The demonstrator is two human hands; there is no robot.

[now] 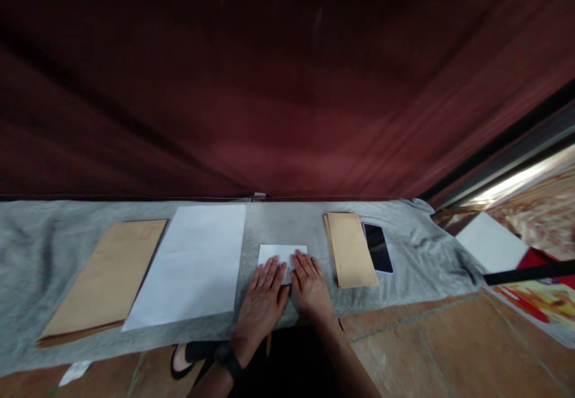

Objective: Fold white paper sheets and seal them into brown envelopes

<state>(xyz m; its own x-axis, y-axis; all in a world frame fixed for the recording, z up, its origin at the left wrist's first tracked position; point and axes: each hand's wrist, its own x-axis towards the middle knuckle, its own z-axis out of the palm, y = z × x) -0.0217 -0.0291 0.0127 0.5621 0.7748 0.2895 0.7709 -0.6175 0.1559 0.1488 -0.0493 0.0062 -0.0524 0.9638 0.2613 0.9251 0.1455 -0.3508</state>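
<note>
A small white piece of paper (282, 251), which looks folded, lies on the grey cloth in front of me. My left hand (265, 293) presses flat on its left part, fingers stretched out. On its right part rests my right hand (311, 284), palm down and fingers extended. Both hands cover much of the paper's lower half. To the left lies a stack of large white sheets (193, 266). A small pile of brown envelopes (353, 251) sits to the right of my right hand.
Large brown envelopes (108, 272) are stacked at the far left. A phone (378, 248) lies beside the small envelopes. The grey cloth (287, 221) covers the long surface, with a dark red curtain (287, 117) behind it. A white sheet (492, 242) and a colourful printed item (543, 305) are at the right.
</note>
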